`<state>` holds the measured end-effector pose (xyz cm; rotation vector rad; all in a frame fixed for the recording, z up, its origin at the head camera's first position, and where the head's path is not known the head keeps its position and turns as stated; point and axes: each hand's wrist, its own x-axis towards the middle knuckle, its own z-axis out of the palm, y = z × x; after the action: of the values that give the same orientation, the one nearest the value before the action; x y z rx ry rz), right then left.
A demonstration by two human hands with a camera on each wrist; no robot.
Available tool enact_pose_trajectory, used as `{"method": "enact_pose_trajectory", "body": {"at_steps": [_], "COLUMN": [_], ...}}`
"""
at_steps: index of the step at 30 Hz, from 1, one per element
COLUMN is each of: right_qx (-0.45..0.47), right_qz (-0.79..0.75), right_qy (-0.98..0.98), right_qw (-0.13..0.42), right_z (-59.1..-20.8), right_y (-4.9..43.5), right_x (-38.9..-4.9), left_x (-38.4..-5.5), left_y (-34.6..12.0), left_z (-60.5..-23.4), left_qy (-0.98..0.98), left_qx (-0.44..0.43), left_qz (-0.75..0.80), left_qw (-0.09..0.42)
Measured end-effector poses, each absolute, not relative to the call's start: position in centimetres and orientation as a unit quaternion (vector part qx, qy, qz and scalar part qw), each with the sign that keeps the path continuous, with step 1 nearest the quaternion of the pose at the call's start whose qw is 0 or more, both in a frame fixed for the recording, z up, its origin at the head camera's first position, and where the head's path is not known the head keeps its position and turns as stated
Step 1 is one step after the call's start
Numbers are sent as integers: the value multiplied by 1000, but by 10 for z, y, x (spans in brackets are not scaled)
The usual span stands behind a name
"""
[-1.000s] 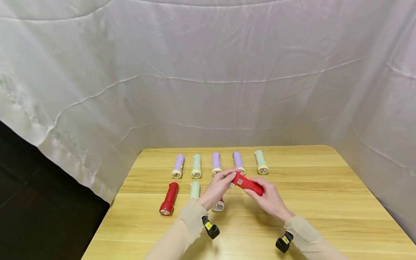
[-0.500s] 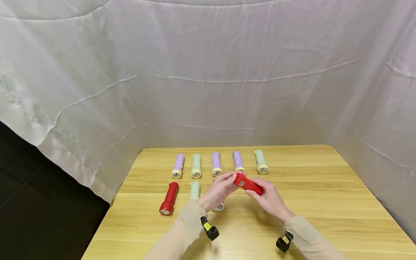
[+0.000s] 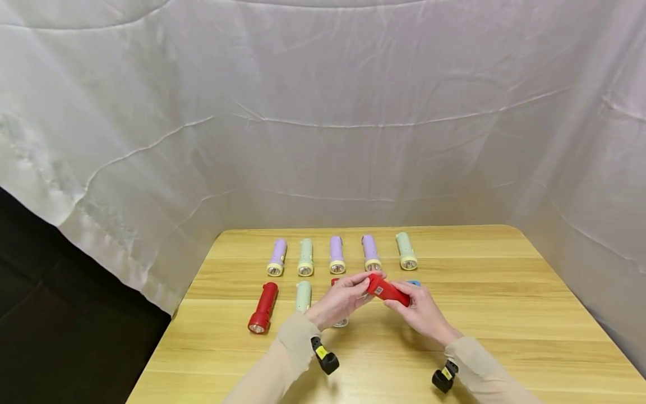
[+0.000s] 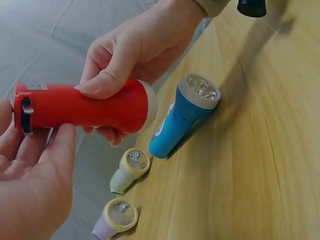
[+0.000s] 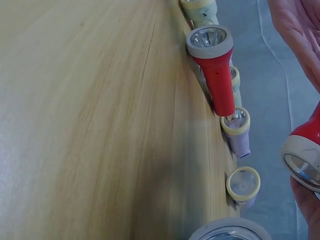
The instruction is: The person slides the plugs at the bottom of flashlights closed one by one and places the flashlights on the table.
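Both hands hold a red flashlight (image 3: pixel 387 290) above the table. My right hand (image 3: pixel 423 312) grips its body near the light-coloured head ring, with the thumb laid along the top in the left wrist view. At the tail end, my left hand (image 3: pixel 339 303) pinches it between thumb and fingers. A small dark slot with metal pieces (image 4: pixel 26 115) shows on that tail end, and a square label (image 4: pixel 36 86) sits beside it. Beyond the right hand lies a blue flashlight (image 4: pixel 184 117), mostly hidden in the head view. A red flashlight with a white rim (image 5: pixel 217 75) lies partly behind my left hand.
Along the back of the wooden table (image 3: pixel 504 314) lie purple flashlights (image 3: pixel 336 253) and green flashlights (image 3: pixel 305 257) in a row. Nearer left are an all-red flashlight (image 3: pixel 263 307) and another green flashlight (image 3: pixel 303 295). Grey cloth (image 3: pixel 353 157) hangs behind.
The held red flashlight has shifted slightly right, its tail end lower. Both hands moved with it, and the blue flashlight's end now shows past the right hand.
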<state>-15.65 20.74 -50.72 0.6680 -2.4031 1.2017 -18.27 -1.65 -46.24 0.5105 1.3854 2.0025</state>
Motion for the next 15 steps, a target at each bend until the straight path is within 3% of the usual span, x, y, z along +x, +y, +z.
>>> {"method": "enact_pose_trajectory", "body": {"at_steps": [15], "right_qx": [226], "right_qz": [416], "right_qy": [-864], "right_qw": [170], "right_z": [-506], "right_y": [207], "right_x": [-156], "left_x": [-180], "left_y": [-16], "left_z": [-464], "left_qy": [527], "left_qx": [185], "left_qz": [766], "left_qw": [318]}}
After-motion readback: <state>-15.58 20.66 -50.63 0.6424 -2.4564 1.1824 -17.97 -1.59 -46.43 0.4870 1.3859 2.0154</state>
